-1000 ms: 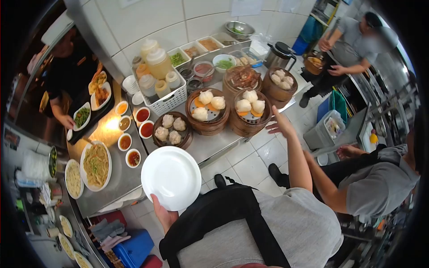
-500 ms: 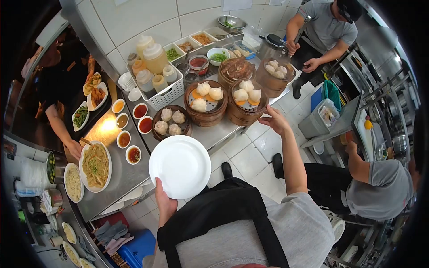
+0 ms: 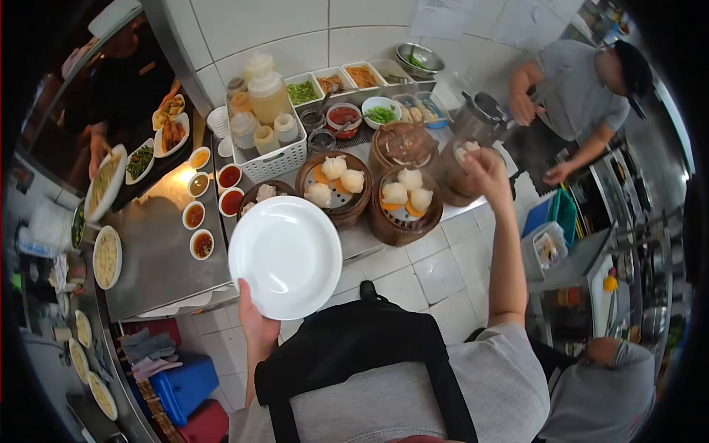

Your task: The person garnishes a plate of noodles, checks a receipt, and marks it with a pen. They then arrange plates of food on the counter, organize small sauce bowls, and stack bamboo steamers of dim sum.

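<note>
My left hand (image 3: 258,321) grips the rim of a white round plate (image 3: 284,258), with nothing on it. The plate overlaps a bamboo steamer of dumplings (image 3: 266,193) behind it. My right hand (image 3: 487,177) is reached out over the rightmost steamer (image 3: 452,181), fingers curled together beside its pale dumplings (image 3: 465,151); whether anything is in them is hidden. Left of it, one steamer (image 3: 399,230) holds several white dumplings (image 3: 408,190) on orange slices. Another steamer (image 3: 354,213) holds similar dumplings (image 3: 334,176). Behind these sits a steamer with brown food (image 3: 405,144).
A white basket of squeeze bottles (image 3: 273,164) and topping trays (image 3: 331,81) line the wall. Small sauce bowls (image 3: 194,215) and a noodle dish (image 3: 108,257) stand to the left. One co-worker (image 3: 583,88) is at upper right, another (image 3: 605,391) at lower right.
My right hand has moved from the middle steamer's side to the rightmost steamer, its fingers curling. The plate shifted slightly left. The person across the counter has lifted the large noodle dish.
</note>
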Tool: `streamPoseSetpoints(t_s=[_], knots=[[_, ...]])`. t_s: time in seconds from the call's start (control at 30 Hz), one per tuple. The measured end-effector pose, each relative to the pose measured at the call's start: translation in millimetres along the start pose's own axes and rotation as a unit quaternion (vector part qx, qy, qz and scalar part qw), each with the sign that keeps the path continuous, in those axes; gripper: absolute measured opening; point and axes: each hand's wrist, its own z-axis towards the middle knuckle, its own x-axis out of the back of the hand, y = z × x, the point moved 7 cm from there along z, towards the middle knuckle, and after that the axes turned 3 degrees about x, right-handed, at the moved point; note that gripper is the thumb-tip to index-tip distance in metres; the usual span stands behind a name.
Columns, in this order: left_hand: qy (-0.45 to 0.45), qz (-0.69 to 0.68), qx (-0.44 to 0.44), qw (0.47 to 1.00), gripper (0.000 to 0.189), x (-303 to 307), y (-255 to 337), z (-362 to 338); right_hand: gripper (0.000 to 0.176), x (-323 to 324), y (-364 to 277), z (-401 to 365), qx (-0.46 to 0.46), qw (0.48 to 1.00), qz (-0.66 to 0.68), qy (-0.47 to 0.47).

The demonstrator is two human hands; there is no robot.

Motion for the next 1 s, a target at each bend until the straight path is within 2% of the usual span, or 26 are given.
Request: streamPoseSetpoints(t_s=[0.03,0.07,0.13,0.2,0.27,0.3,0.37,0.4,0.47,0.5,0.57,0.6,0.67,0.7,0.77,0.8,0.93,1.0], knots=[[0.005,-0.003,-0.007,1.000,0.050,-2,1,-2,0.023,3,-14,21,0.030,0.999,-0.026,-0.013],[0.028,-0.005,-0.033,0.999,0.050,-3,4,-5,0.020,7,-24,45,0.078,0.995,-0.057,0.014],[0.070,0.005,-0.085,0.994,0.051,-2,10,-10,0.019,3,-47,92,0.148,0.965,-0.218,0.003],[0.084,-0.001,-0.108,0.991,0.051,-1,10,-12,0.018,-21,-37,148,0.250,0.945,-0.207,-0.037],[0.102,-0.009,-0.130,0.986,0.052,-3,7,-17,0.017,-58,-24,183,0.307,0.883,-0.341,-0.099],[0.105,-0.010,-0.133,0.986,0.052,-7,4,-19,0.017,-66,-11,200,0.309,0.883,-0.339,-0.102],[0.151,-0.010,-0.148,0.977,0.052,-10,-1,-27,0.016,-104,28,214,0.238,0.796,-0.459,-0.316],[0.155,-0.011,-0.152,0.976,0.052,-13,-3,-28,0.016,-111,35,221,0.242,0.795,-0.456,-0.319],[0.186,-0.004,-0.151,0.971,0.052,-15,-8,-33,0.014,-131,1,204,0.376,0.783,-0.411,-0.278],[0.195,-0.008,-0.155,0.968,0.052,-15,-9,-34,0.014,-142,-11,194,0.382,0.780,-0.407,-0.285],[0.204,0.004,-0.156,0.966,0.052,-17,-11,-33,0.012,-170,-51,144,0.482,0.705,-0.383,-0.352],[0.212,0.000,-0.158,0.964,0.052,-18,-13,-33,0.012,-185,-48,136,0.487,0.700,-0.380,-0.358],[0.208,-0.001,-0.155,0.966,0.052,-24,-14,-31,0.009,-216,-33,100,0.609,0.558,-0.344,-0.447],[0.212,-0.003,-0.158,0.964,0.052,-27,-14,-32,0.009,-223,-31,96,0.613,0.554,-0.341,-0.448],[0.226,-0.001,-0.160,0.961,0.052,-33,-17,-34,0.006,-237,-9,85,0.593,0.448,-0.423,-0.519],[0.230,-0.002,-0.162,0.960,0.052,-30,-19,-34,0.006,-239,-6,81,0.599,0.425,-0.427,-0.527],[0.230,-0.007,-0.158,0.960,0.053,-24,-29,-39,0.007,-245,-10,76,0.564,0.386,-0.449,-0.575],[0.223,-0.013,-0.156,0.962,0.053,-29,-33,-37,0.007,-240,-11,76,0.565,0.425,-0.374,-0.600]])
